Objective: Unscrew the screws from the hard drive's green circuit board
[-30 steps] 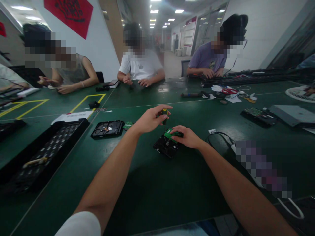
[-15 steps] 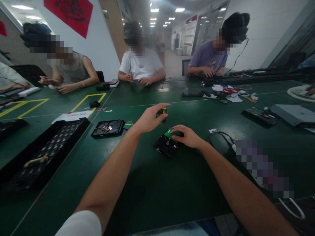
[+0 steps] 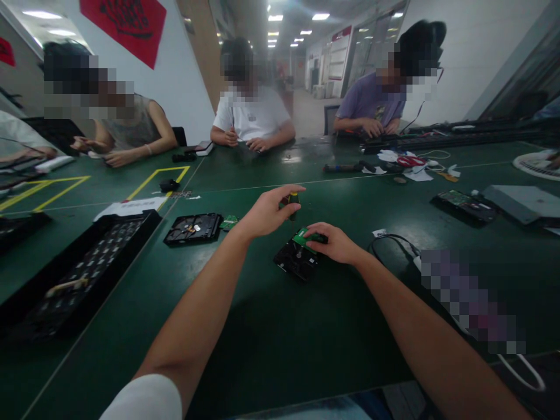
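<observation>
A black hard drive (image 3: 296, 261) lies on the green table (image 3: 280, 326) in front of me, with a green circuit board (image 3: 301, 238) on its far end. My left hand (image 3: 266, 212) is closed around the black-and-yellow handle of a screwdriver (image 3: 292, 202), held upright over the drive. My right hand (image 3: 332, 242) presses down on the circuit board and the drive's right edge, fingers curled on it.
A second opened drive (image 3: 192, 227) and a small green board (image 3: 228, 221) lie to the left. A long black tray (image 3: 74, 268) sits at far left. Cables (image 3: 394, 242) run on the right. Three people sit across the table with tools, papers and drives.
My left hand's fingers shift slightly on the screwdriver handle, as if turning it. The right hand and the drive stay put.
</observation>
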`<action>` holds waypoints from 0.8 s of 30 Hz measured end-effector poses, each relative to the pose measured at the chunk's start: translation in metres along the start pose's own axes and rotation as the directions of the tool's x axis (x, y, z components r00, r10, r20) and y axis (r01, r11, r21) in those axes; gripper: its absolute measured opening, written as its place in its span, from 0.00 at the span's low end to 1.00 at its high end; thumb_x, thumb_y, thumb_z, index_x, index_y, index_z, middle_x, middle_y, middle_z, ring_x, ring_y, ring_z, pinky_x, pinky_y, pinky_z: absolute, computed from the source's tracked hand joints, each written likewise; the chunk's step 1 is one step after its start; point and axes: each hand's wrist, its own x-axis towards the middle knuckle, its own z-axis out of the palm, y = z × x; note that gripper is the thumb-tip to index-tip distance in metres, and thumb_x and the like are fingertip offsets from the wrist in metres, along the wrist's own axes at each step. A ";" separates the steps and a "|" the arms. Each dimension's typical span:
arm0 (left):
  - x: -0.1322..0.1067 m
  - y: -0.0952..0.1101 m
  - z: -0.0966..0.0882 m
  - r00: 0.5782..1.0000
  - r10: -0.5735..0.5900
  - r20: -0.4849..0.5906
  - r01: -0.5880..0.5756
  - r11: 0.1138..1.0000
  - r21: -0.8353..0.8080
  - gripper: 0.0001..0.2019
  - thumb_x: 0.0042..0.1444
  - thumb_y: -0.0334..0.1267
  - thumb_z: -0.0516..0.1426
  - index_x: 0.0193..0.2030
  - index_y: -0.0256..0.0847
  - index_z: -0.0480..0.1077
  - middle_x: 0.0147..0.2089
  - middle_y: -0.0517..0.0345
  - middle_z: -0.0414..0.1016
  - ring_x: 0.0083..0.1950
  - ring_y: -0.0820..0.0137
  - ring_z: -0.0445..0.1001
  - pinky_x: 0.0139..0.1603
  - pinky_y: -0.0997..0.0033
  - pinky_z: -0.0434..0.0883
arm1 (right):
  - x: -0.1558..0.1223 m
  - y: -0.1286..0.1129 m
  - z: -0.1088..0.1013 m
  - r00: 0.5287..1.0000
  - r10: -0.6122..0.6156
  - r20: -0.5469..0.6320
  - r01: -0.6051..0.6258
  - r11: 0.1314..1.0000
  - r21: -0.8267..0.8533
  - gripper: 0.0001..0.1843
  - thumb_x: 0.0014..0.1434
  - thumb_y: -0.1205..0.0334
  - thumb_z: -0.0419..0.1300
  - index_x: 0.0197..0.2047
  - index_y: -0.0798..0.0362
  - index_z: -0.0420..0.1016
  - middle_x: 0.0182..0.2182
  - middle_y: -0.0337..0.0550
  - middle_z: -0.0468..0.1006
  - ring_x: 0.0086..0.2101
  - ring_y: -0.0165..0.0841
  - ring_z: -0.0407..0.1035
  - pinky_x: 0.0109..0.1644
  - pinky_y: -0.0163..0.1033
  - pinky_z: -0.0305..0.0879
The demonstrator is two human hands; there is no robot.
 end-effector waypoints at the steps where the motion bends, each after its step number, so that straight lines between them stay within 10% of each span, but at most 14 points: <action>1: 0.000 0.000 0.000 1.000 0.004 0.000 -0.004 1.000 0.010 0.20 0.67 0.35 0.60 0.64 0.41 0.74 0.45 0.53 0.80 0.37 0.71 0.77 0.43 0.68 0.78 | 0.000 0.000 0.000 1.000 0.001 -0.001 -0.001 1.000 0.003 0.11 0.64 0.59 0.69 0.50 0.45 0.84 0.55 0.47 0.81 0.57 0.43 0.75 0.66 0.55 0.67; 24: -0.003 0.022 -0.003 0.999 -0.012 0.047 0.006 0.992 0.126 0.18 0.71 0.35 0.57 0.65 0.46 0.73 0.58 0.50 0.80 0.52 0.65 0.79 0.55 0.61 0.76 | -0.005 -0.006 0.000 0.995 0.095 0.020 -0.095 0.995 0.014 0.13 0.66 0.59 0.68 0.53 0.42 0.83 0.60 0.48 0.78 0.60 0.47 0.72 0.66 0.60 0.66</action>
